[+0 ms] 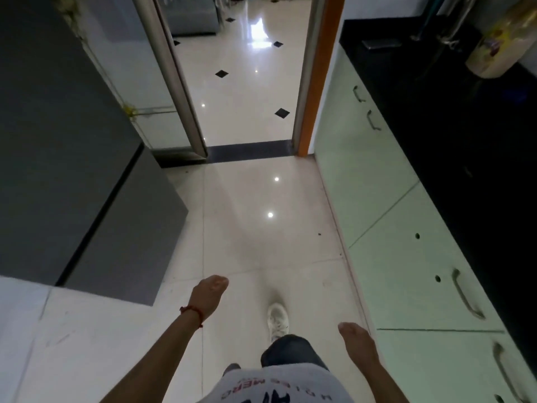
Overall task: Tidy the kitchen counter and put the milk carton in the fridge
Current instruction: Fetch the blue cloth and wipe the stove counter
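The grey fridge (pixel 58 158) stands at the left with its doors closed. Along the right runs the black kitchen counter (pixel 465 146) above pale green cabinets (pixel 406 257). No milk carton is in view. My left hand (pixel 207 295) hangs low over the floor with a red thread at the wrist, fingers curled and holding nothing. My right hand (pixel 359 341) is low beside the cabinets, also holding nothing. Both hands are blurred.
A yellow plastic bag (pixel 494 45) and a flat dark object (pixel 380 43) lie on the far counter. A doorway (pixel 247 82) straight ahead leads to a shiny tiled room. My white shoe (pixel 277 318) is on the cream floor between fridge and cabinets.
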{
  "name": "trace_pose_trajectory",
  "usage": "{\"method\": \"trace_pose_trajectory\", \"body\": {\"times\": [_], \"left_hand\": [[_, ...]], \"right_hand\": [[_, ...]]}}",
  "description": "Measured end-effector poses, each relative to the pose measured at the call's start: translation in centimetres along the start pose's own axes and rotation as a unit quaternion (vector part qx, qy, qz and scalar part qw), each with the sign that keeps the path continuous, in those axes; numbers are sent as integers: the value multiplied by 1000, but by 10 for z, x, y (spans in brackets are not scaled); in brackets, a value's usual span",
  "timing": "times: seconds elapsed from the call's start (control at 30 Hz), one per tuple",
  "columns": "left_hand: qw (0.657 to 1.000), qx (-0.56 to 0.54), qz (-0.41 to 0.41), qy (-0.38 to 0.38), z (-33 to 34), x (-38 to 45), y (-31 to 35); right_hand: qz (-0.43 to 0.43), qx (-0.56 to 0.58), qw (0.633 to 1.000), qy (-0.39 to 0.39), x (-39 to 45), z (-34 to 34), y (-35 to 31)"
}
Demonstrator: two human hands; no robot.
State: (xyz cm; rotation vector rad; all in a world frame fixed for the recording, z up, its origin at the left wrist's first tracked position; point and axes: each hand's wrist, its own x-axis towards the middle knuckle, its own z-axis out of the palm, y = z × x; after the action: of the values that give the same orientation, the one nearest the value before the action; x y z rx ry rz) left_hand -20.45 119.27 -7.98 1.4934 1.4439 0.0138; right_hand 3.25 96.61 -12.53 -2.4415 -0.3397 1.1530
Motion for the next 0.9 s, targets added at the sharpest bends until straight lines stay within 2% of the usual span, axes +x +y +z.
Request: {"method": "trace_pose_trajectory", "body": {"times": [0.23, 0.43, 0.67, 0.9], "left_hand": [[993, -78, -80, 47, -43, 74, 29], [990, -87, -100, 51, -84, 167, 67], [997, -42, -57, -23, -128, 300, 143], [993, 54, 46, -92, -149, 402, 271]], "right_hand": [[-67, -46, 996, -37, 106, -31, -157], [-110, -6, 994, -8, 180, -39, -274], [-38, 42, 998, 27, 234, -31, -332], [60, 138, 984, 94, 256, -39, -366]]}}
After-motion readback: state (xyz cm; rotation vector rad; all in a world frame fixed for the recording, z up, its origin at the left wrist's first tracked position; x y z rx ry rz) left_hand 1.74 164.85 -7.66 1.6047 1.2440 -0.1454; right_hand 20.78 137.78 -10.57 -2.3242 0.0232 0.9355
